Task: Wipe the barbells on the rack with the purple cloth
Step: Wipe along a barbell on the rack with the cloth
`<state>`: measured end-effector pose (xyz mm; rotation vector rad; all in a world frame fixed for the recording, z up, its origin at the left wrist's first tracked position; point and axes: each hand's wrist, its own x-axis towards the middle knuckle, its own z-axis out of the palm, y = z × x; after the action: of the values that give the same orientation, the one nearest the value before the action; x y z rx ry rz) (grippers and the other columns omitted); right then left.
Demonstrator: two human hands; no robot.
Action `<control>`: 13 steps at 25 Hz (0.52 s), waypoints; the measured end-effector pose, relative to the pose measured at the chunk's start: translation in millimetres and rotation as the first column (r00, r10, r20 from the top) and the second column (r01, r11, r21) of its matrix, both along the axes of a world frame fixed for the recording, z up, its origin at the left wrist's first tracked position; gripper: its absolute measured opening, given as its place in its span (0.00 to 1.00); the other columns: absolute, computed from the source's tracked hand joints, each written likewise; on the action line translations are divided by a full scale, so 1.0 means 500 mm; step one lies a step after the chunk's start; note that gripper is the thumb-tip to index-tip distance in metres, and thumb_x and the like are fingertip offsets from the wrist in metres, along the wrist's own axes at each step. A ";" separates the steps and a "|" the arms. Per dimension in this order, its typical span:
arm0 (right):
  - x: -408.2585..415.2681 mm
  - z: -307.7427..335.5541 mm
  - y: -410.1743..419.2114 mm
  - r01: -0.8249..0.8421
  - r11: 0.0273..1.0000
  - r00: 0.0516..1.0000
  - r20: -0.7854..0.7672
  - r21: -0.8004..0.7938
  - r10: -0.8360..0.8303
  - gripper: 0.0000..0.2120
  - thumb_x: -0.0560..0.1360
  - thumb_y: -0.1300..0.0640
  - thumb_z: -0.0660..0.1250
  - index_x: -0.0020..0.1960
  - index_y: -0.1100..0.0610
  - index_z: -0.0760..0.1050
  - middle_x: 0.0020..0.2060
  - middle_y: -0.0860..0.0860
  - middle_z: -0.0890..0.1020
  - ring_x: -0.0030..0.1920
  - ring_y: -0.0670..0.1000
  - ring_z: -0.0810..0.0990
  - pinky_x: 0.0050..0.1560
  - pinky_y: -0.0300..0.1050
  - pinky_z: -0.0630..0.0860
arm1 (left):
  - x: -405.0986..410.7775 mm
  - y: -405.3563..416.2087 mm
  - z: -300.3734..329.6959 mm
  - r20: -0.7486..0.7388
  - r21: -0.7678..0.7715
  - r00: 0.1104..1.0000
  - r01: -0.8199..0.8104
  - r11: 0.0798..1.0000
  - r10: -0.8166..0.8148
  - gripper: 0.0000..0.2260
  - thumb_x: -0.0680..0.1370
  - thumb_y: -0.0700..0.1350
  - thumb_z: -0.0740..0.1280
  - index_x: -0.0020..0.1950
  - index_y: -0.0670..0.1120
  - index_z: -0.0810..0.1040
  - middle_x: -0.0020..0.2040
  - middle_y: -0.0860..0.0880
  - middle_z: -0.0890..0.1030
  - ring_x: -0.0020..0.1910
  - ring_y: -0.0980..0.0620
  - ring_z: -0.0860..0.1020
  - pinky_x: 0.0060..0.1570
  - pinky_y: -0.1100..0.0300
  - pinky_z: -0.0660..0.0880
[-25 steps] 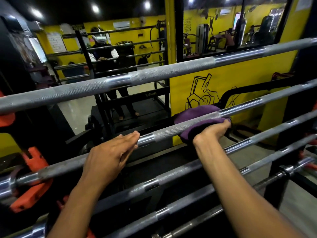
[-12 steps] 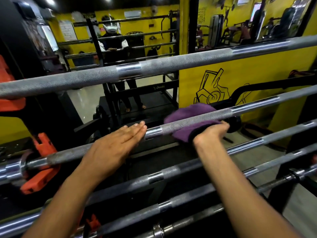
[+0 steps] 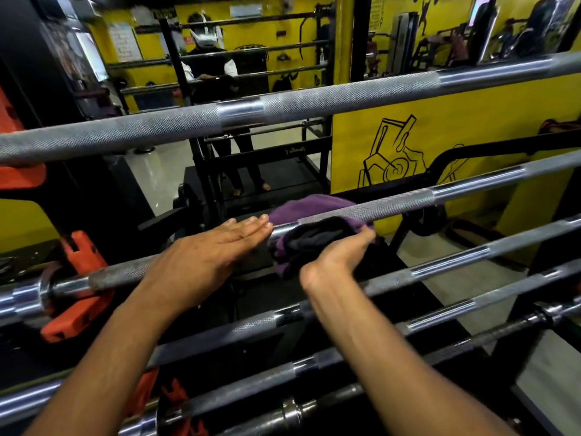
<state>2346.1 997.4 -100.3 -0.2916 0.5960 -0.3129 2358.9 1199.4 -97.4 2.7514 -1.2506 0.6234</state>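
Grip, right: my right hand (image 3: 338,256) holds the purple cloth (image 3: 309,212) from below, fingers curled up into the bunched fabric, thumb tip at its right edge.
Grip, left: my left hand (image 3: 204,253) lies flat and wide on the second barbell (image 3: 393,204), fingers straight, holding nothing.
Change, hands: a second ago my two hands were well apart along the bar; now the cloth hand has slid left and sits just beside my left fingertips (image 3: 262,223).
Change, cloth: it has travelled left with my grip, from the knurled stretch to the smooth ring by my left hand.
Change, left hand: it has stayed pressed on the same stretch of bar.
Cloth to grip: wrapped around the second barbell, one fold over the top behind the bar, the dark bunch hanging under it into my right palm.
Top barbell (image 3: 283,113): above, untouched by either hand.
Lower barbells (image 3: 471,251): racked below my wrists, apart from the cloth.
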 end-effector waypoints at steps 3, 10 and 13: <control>0.000 -0.001 -0.041 0.041 0.995 0.999 0.037 -0.089 -0.038 0.21 0.82 0.41 0.51 0.47 0.52 0.77 0.47 0.52 0.82 0.46 0.54 0.80 0.41 0.41 0.72 | -0.005 -0.001 -0.002 0.002 -0.044 1.000 -0.006 0.999 0.006 0.26 0.81 0.45 0.60 0.78 0.57 0.63 0.77 0.60 0.64 0.75 0.61 0.64 0.74 0.68 0.57; 0.014 0.029 -0.229 0.229 0.963 0.970 0.121 -0.140 -0.213 0.22 0.82 0.38 0.49 0.49 0.52 0.74 0.57 0.56 0.82 0.54 0.57 0.80 0.46 0.44 0.74 | 0.000 -0.001 -0.011 0.028 -0.075 1.000 0.006 0.997 -0.004 0.22 0.83 0.54 0.53 0.78 0.60 0.64 0.76 0.62 0.65 0.73 0.64 0.64 0.71 0.69 0.61; -0.020 0.031 -0.135 0.118 0.975 0.992 -0.031 -0.187 -0.126 0.23 0.81 0.36 0.52 0.44 0.52 0.75 0.43 0.54 0.82 0.46 0.57 0.81 0.42 0.44 0.75 | 0.004 0.003 -0.011 0.055 -0.064 0.999 0.004 0.998 -0.001 0.23 0.82 0.52 0.57 0.78 0.60 0.63 0.76 0.62 0.65 0.74 0.65 0.62 0.71 0.71 0.60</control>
<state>2336.2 929.9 -85.0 -0.4427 0.6289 -0.4835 2360.8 1200.6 -103.0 2.6982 -1.2216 0.7300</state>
